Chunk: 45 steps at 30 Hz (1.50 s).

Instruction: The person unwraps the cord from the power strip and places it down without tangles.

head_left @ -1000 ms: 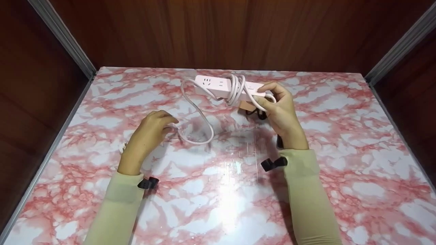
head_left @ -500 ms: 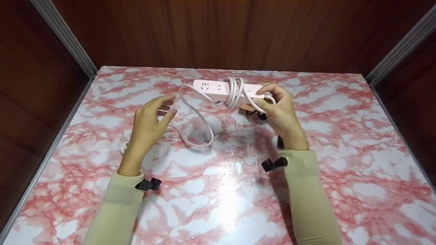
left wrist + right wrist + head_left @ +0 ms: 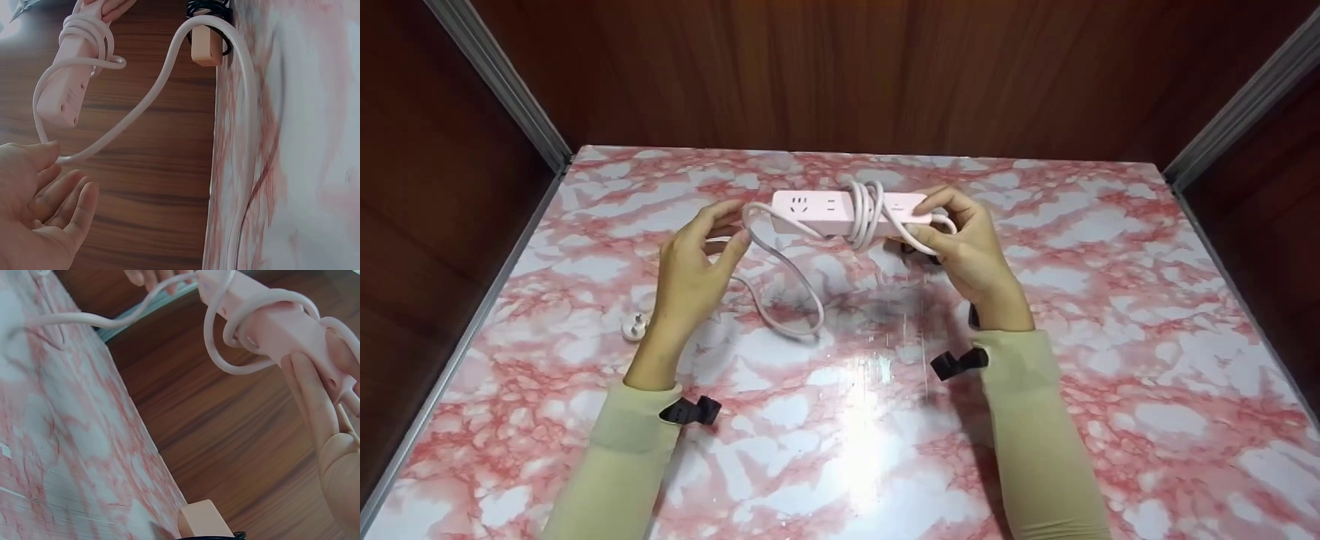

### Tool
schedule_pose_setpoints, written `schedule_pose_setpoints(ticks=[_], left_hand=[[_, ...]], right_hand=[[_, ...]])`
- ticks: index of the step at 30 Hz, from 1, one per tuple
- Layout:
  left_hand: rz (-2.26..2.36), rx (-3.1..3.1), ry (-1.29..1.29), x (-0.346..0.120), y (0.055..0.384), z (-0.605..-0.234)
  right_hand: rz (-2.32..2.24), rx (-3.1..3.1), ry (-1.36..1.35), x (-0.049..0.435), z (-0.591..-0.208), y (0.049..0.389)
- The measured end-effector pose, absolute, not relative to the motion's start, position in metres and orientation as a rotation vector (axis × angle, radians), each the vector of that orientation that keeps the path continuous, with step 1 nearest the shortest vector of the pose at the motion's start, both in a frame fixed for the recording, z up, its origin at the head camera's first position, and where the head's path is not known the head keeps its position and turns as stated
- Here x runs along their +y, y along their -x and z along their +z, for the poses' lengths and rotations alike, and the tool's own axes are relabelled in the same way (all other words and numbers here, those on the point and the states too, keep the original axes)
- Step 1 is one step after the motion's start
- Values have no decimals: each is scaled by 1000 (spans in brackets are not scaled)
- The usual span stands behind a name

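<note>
As right hand [image 3: 975,255] grips power strip [image 3: 834,212], long axis crosswise, sockets [image 3: 799,205] upward; left hand [image 3: 688,270] relaxed, cord [image 3: 135,113] contact unclear

Pink power strip [image 3: 63,104], one end cut off by the left wrist view's top edge.

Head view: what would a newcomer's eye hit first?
The pink power strip, held up above the table by the right hand, with its pale cord wound round the middle. Next, the cord's loose loop beside the left hand, then the red-and-white marbled tabletop below.
</note>
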<state>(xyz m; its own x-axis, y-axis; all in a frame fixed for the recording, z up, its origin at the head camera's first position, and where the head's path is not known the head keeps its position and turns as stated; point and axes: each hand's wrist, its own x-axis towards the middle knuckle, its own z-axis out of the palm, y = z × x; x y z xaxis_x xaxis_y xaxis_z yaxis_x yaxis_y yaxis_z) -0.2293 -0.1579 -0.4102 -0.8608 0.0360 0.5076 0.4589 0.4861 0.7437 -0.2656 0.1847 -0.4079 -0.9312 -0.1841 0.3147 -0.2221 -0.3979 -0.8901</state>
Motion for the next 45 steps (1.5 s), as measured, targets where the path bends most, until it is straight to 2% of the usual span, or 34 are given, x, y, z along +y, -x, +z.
schedule_pose_setpoints(ticks=[19,33,45], left_hand=[[-1324,-2178,382,-154,224,-404],[-1222,-2191,491,-149,214,-394],[-1224,-2180,612,-146,213,-390]], right_hand=[[2521,-1770,-536,181,-410,265],[2667,-1560,-484,178,-407,266],[2564,-1676,-442,180,-408,267]])
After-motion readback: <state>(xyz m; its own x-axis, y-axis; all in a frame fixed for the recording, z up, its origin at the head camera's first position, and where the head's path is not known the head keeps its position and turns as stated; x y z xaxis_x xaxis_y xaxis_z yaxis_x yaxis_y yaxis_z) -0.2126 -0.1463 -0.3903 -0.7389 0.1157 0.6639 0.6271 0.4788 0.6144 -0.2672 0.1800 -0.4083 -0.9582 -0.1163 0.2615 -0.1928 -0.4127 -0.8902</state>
